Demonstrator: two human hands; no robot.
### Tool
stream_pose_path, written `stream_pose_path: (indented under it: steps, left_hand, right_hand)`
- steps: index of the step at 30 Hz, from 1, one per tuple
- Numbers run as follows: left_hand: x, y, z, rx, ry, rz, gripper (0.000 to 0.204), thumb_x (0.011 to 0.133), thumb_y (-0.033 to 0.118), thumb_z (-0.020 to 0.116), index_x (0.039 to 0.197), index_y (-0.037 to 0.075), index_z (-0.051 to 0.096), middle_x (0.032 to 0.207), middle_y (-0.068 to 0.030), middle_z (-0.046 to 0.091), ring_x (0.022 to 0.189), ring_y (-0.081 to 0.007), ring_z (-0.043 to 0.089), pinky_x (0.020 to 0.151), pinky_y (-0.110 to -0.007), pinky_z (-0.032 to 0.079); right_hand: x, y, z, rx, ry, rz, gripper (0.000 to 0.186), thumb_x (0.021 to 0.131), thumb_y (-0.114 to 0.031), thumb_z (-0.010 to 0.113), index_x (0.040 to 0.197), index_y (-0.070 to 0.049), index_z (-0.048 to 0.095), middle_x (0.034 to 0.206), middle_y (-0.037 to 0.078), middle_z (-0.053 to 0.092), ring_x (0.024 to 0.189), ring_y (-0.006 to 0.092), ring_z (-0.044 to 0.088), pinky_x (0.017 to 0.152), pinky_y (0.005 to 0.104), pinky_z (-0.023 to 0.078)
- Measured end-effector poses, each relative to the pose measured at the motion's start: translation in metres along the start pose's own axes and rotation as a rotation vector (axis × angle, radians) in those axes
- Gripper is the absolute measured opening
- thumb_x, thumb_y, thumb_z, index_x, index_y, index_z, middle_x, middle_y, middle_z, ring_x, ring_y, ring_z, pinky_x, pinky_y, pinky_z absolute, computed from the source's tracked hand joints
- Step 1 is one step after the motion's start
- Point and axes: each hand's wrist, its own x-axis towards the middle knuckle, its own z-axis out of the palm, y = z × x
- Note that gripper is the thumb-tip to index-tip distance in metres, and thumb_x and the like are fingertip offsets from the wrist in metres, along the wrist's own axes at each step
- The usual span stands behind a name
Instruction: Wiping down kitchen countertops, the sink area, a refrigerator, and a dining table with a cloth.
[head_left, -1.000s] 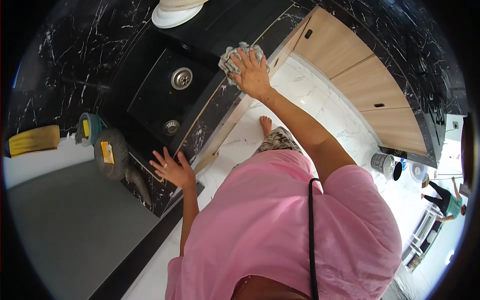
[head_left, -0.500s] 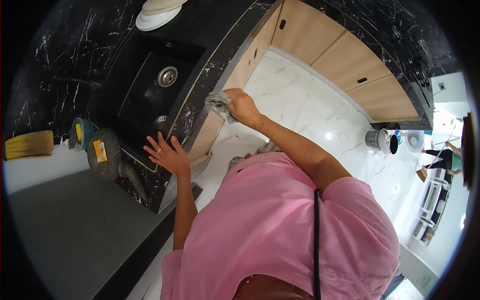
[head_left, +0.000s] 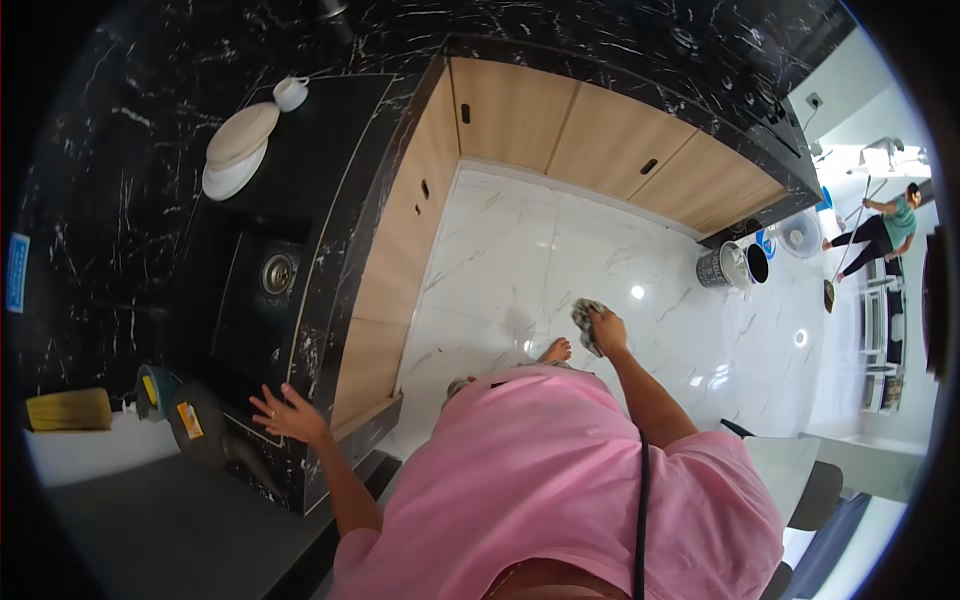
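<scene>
hands well apart. my right hand [head_left: 610, 332] is closed around a crumpled grey patterned cloth [head_left: 586, 324], held over the white marbled floor [head_left: 500, 255], out to the right of the front edge of the black counter [head_left: 350, 215]. my left hand [head_left: 290, 415] grips nothing, fingers spread, by that front edge near the counter's near corner; cannot tell if it touches. sink [head_left: 255, 315] is set into the counter, just beyond the left hand. toward the back edge, past the sink: a stack of pale plates [head_left: 240, 138], white cup [head_left: 290, 94] beside it. toward the near end: teal bowl [head_left: 163, 388], then a dark rounded object [head_left: 215, 430] bearing a yellow packet [head_left: 189, 420]. far right, well apart: bucket [head_left: 722, 268]; another person [head_left: 882, 238] with a long pole.
</scene>
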Motion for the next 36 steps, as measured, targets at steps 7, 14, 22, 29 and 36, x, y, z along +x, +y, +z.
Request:
stream_pose_path:
  steps: [7,14,22,29,36]
  left_hand:
    - [-0.052,0.142,0.011,-0.230,0.034,0.055,0.050,0.101,0.044,0.048,0.138,0.011,0.053,0.154,-0.0197,0.036,0.141,-0.0533,0.023,0.110,-0.065,0.020]
    - [-0.186,0.332,0.093,-1.302,-0.830,-0.236,0.059,0.100,0.042,0.053,0.145,0.006,0.042,0.149,-0.0191,0.041,0.137,-0.0345,0.040,0.110,-0.056,0.030]
    - [-0.202,0.499,0.069,-1.422,-1.560,-1.062,0.057,0.099,0.045,0.050,0.142,0.009,0.039,0.143,-0.0184,0.045,0.131,-0.0394,0.047,0.103,-0.051,0.038]
    - [-0.187,0.608,0.118,-1.390,-1.553,-1.021,0.045,0.100,0.038,0.048,0.136,0.011,0.045,0.143,-0.0148,0.046,0.131,-0.0364,0.047,0.100,-0.050,0.040]
    - [-0.162,0.789,0.128,-1.422,-1.298,-0.401,0.045,0.099,0.033,0.054,0.139,0.012,0.048,0.140,-0.0085,0.051,0.128,-0.0293,0.051,0.102,-0.045,0.040]
  right_hand:
    - [0.037,0.114,-0.078,-0.059,0.041,0.206,0.046,0.093,-0.043,0.047,0.108,-0.003,0.065,0.101,0.027,0.067,0.099,0.0452,0.063,0.087,0.0518,0.049]
    - [0.102,0.120,-0.139,0.209,0.115,0.056,0.046,0.093,-0.042,0.049,0.107,-0.001,0.066,0.102,0.027,0.068,0.095,0.0437,0.065,0.084,0.0492,0.050]
    - [0.136,0.145,-0.183,1.006,0.133,0.191,0.044,0.095,-0.039,0.055,0.107,0.001,0.068,0.091,0.014,0.071,0.079,0.0220,0.065,0.075,0.0349,0.050]
    - [0.182,0.178,-0.236,0.965,0.317,0.274,0.034,0.098,-0.030,0.055,0.104,0.001,0.068,0.083,0.004,0.069,0.072,0.0118,0.063,0.067,0.0265,0.050]
    - [0.252,0.173,-0.267,0.807,0.365,0.399,0.042,0.095,-0.038,0.055,0.109,0.000,0.069,0.090,0.013,0.071,0.083,0.0196,0.065,0.077,0.0321,0.049]
